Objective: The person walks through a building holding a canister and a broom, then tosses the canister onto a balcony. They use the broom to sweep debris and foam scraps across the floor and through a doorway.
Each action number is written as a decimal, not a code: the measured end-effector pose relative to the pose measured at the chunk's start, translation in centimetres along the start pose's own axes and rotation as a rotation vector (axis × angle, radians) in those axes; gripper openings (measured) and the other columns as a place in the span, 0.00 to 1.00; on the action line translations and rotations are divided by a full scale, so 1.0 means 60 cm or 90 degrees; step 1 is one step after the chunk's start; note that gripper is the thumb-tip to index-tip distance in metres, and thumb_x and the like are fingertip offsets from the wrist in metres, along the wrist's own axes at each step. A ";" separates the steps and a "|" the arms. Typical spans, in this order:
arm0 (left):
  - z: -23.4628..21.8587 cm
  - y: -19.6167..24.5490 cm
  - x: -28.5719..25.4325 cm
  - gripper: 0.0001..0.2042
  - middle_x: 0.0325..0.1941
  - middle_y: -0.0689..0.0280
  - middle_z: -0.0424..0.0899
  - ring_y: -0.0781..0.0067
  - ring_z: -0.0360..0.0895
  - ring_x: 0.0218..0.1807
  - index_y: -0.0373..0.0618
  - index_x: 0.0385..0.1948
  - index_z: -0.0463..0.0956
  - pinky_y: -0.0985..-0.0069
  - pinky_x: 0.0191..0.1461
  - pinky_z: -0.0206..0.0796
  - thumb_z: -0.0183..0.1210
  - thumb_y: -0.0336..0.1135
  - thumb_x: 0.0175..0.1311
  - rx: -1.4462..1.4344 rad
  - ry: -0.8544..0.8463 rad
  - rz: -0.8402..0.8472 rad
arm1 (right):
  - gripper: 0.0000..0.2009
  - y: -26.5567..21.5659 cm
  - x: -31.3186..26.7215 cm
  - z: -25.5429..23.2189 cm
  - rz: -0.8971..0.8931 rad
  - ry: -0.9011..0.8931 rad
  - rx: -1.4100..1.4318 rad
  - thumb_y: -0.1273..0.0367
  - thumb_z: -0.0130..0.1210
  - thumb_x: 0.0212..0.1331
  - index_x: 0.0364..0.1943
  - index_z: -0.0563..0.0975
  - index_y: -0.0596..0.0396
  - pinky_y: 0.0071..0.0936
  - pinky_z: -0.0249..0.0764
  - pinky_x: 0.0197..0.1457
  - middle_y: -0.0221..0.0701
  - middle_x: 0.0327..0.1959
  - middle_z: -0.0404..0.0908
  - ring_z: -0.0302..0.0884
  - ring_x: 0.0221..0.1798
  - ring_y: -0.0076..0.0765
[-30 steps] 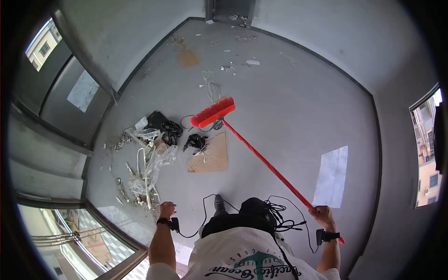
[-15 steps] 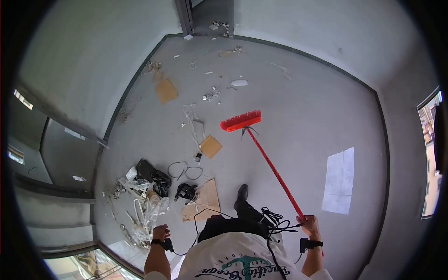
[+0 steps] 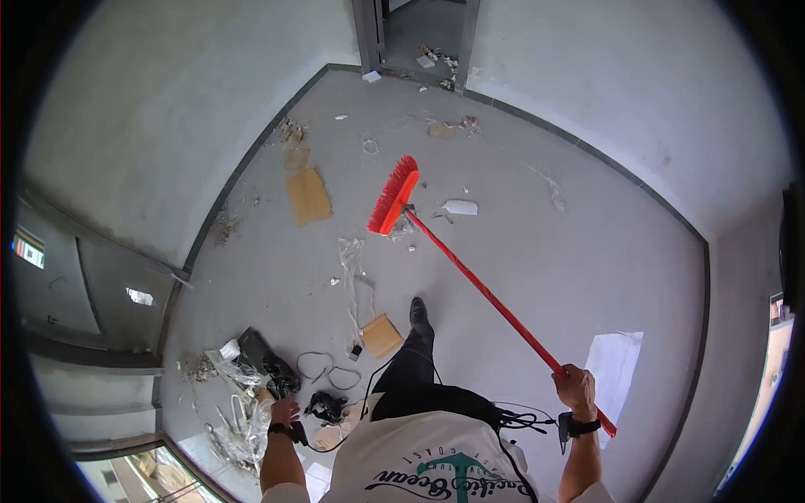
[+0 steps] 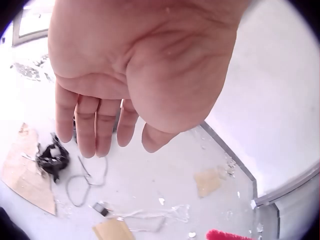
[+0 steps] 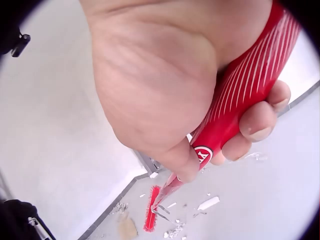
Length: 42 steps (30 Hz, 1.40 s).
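Observation:
My right hand (image 3: 575,391) grips the red broom (image 3: 495,303) near the end of its handle. In the right wrist view the fingers and thumb curl round the striped red handle (image 5: 250,75). The broom head (image 3: 392,198), with red bristles, is out ahead over the floor, tilted, and overlaps some small debris in the head view. My left hand (image 3: 285,410) hangs at my side and holds nothing. Its fingers (image 4: 103,127) are loosely extended in the left wrist view. Below it lie a black plastic bag (image 4: 52,159) and a cardboard sheet (image 4: 30,172).
Clear plastic and scraps (image 3: 243,427) are heaped at the left, beside a black box (image 3: 256,348). Cardboard pieces (image 3: 309,198), (image 3: 381,336) and a white piece (image 3: 459,207) lie ahead. A doorway (image 3: 423,38) with rubble stands at the far wall. Cables (image 3: 528,417) hang at my waist.
I have stepped forward, so the litter heap sits nearer my left side. The broom head has swung right, then back left and farther forward. My left hand's fingers have loosened.

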<state>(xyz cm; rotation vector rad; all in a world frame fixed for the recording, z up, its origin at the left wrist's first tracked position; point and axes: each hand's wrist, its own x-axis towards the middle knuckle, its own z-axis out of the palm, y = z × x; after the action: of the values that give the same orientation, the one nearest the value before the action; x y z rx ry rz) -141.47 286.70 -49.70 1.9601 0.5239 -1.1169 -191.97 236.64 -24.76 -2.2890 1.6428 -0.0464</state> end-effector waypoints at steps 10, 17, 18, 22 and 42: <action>0.526 0.878 0.077 0.17 0.29 0.66 0.80 0.77 0.77 0.29 0.38 0.34 0.76 0.78 0.31 0.68 0.56 0.46 0.56 0.209 -0.156 0.404 | 0.08 0.014 0.430 -0.228 -0.147 0.229 -0.275 0.70 0.55 0.48 0.32 0.72 0.56 0.42 0.65 0.34 0.36 0.25 0.67 0.67 0.30 0.45; 0.919 1.174 0.063 0.36 0.56 0.46 0.70 0.56 0.70 0.56 0.34 0.57 0.58 0.60 0.57 0.63 0.50 0.59 0.59 0.175 -0.569 0.135 | 0.06 -0.310 0.902 -0.125 -0.196 0.425 -0.257 0.80 0.51 0.38 0.17 0.68 0.55 0.32 0.61 0.29 0.32 0.20 0.65 0.66 0.26 0.37; 0.964 1.217 0.065 0.39 0.56 0.44 0.69 0.54 0.69 0.58 0.31 0.59 0.54 0.57 0.60 0.60 0.50 0.60 0.59 0.162 -0.591 0.085 | 0.06 -0.348 0.973 -0.123 -0.215 0.406 -0.248 0.81 0.51 0.37 0.16 0.67 0.55 0.32 0.61 0.29 0.32 0.20 0.64 0.66 0.26 0.36; 1.144 1.323 0.159 0.35 0.50 0.47 0.72 0.51 0.70 0.55 0.43 0.59 0.54 0.53 0.54 0.64 0.51 0.59 0.58 -0.202 -0.601 -0.123 | 0.05 -0.464 1.205 -0.142 -0.295 0.332 -0.220 0.78 0.50 0.35 0.15 0.67 0.54 0.31 0.60 0.28 0.32 0.19 0.64 0.65 0.25 0.36; 1.316 2.278 0.332 0.05 0.31 0.61 0.76 0.70 0.76 0.32 0.37 0.32 0.68 0.80 0.32 0.73 0.48 0.29 0.60 -0.405 -0.386 0.062 | 0.15 -0.855 1.972 -0.544 -0.336 0.640 -0.344 0.65 0.64 0.45 0.37 0.78 0.53 0.55 0.48 0.67 0.32 0.41 0.77 0.72 0.52 0.41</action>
<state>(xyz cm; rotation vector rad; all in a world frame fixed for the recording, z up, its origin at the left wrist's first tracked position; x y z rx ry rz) -79.66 141.53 -29.40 1.0265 0.3790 -1.2202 -111.92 133.72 1.54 -3.3813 1.4247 -1.1670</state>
